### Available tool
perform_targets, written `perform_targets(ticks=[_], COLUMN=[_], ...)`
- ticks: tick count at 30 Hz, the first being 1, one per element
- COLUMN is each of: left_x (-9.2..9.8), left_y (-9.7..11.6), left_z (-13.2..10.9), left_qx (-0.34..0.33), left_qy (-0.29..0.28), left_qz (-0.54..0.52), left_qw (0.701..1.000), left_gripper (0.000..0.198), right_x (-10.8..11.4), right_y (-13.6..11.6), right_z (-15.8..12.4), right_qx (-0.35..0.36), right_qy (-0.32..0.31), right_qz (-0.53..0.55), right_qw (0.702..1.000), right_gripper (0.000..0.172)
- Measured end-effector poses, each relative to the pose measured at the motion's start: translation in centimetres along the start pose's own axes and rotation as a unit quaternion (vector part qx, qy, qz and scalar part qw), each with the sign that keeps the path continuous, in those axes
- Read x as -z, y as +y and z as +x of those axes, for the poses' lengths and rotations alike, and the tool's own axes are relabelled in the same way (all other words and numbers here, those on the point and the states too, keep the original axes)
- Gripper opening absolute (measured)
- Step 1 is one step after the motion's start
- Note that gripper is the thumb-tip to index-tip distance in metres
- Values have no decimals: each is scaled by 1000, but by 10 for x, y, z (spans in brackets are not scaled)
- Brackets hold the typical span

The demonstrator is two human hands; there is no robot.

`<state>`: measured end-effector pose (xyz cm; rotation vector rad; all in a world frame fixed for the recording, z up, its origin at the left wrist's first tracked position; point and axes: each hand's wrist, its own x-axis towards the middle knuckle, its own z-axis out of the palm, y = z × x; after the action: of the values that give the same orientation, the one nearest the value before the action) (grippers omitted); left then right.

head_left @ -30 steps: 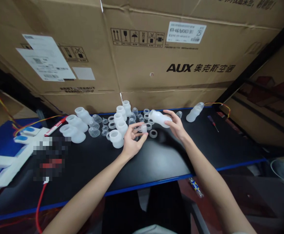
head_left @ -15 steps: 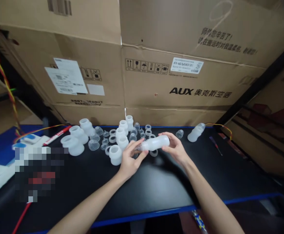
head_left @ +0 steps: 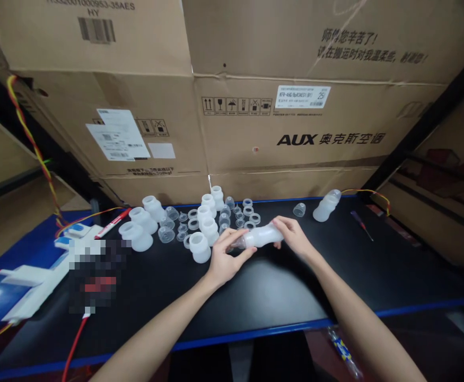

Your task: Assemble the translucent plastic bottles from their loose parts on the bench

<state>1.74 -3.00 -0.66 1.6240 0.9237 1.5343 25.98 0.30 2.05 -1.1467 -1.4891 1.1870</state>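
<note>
Both hands hold one translucent white bottle [head_left: 260, 235] sideways above the black table [head_left: 279, 286]. My right hand [head_left: 295, 237] grips the bottle's base end. My left hand [head_left: 226, 257] pinches a small clear nipple cap [head_left: 237, 242] at the bottle's neck end. Just left of my hands lie several more white bottles [head_left: 200, 247], clear nipples and rings [head_left: 251, 217].
A finished bottle [head_left: 325, 207] and a loose clear cap [head_left: 299, 209] lie at the back right, with a small screwdriver [head_left: 361, 224] further right. Large cardboard boxes [head_left: 295, 132] wall the back. White devices, a red marker [head_left: 112, 223] and wires crowd the left.
The nipple cap in my left hand has come up against the bottle's neck, and both hands now hold the bottle level. The view has tilted upward.
</note>
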Motion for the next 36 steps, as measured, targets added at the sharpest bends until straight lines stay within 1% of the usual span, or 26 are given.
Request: perform_targets(ticks=[1,3,4,6,7,8,9,10,11,14,15,16,18,19,21,22,23,25,27,29,30,32,34,35,36], left_x=[-1,-4,-4,-4,-3,-2,-1,1,2,3,3,2,1,1,1,1,1,1,1,0,0,-1,-3,-4,-5], left_y=[0,-2,-4,-7,-8,-7,-7,-5,-3,5,7,8,8,8,6,5,5,7,10,12,13,13,12,11,9], left_z=[-1,-1,0,3,5,7,8,10,10,9,8,7,7,7,9,9,10,10,9,8,7,6,6,5,5], left_qx=[4,49,82,146,169,185,195,200,201,194,193,194,201,207,221,227,231,232,225,216,213,213,224,232,240], left_qy=[-5,-3,5,29,40,47,51,50,46,32,30,31,36,41,51,54,55,52,45,40,36,29,24,23,24], left_qz=[-4,-53,-87,-146,-166,-179,-188,-195,-199,-200,-200,-199,-199,-200,-206,-211,-216,-220,-215,-210,-208,-209,-217,-224,-232], left_qw=[1000,997,993,978,971,965,961,959,958,960,960,960,958,957,952,949,947,946,949,953,954,954,950,946,942], left_gripper=[41,43,45,52,55,58,59,60,60,57,56,56,57,58,60,61,62,63,61,58,57,57,58,59,59], right_x=[0,3,4,7,9,10,11,12,13,13,13,14,15,16,19,20,21,21,18,14,11,9,10,11,13], right_y=[-1,-5,-8,-15,-19,-21,-22,-22,-21,-12,-10,-8,-9,-11,-17,-21,-23,-25,-23,-19,-18,-17,-18,-19,-21], right_z=[-1,-3,-5,-8,-10,-11,-12,-12,-11,-8,-7,-6,-7,-8,-11,-13,-14,-15,-13,-10,-9,-8,-8,-9,-10], right_qx=[-17,-16,5,58,75,83,83,77,68,38,28,24,45,66,105,111,108,92,77,68,64,67,90,104,113], right_qy=[-6,-20,-30,-69,-93,-116,-131,-135,-131,-93,-82,-72,-64,-67,-87,-101,-110,-104,-71,-40,-27,3,21,11,-14], right_qz=[-23,-38,-29,19,49,74,92,101,101,64,43,23,10,20,50,58,59,54,46,22,2,-31,-29,-12,10], right_qw=[1000,999,999,996,992,987,984,983,984,993,995,997,997,995,989,987,986,989,993,997,998,997,995,994,993], right_gripper=[70,79,77,64,65,70,74,74,71,49,45,49,58,61,73,77,76,63,53,48,49,59,62,61,59])
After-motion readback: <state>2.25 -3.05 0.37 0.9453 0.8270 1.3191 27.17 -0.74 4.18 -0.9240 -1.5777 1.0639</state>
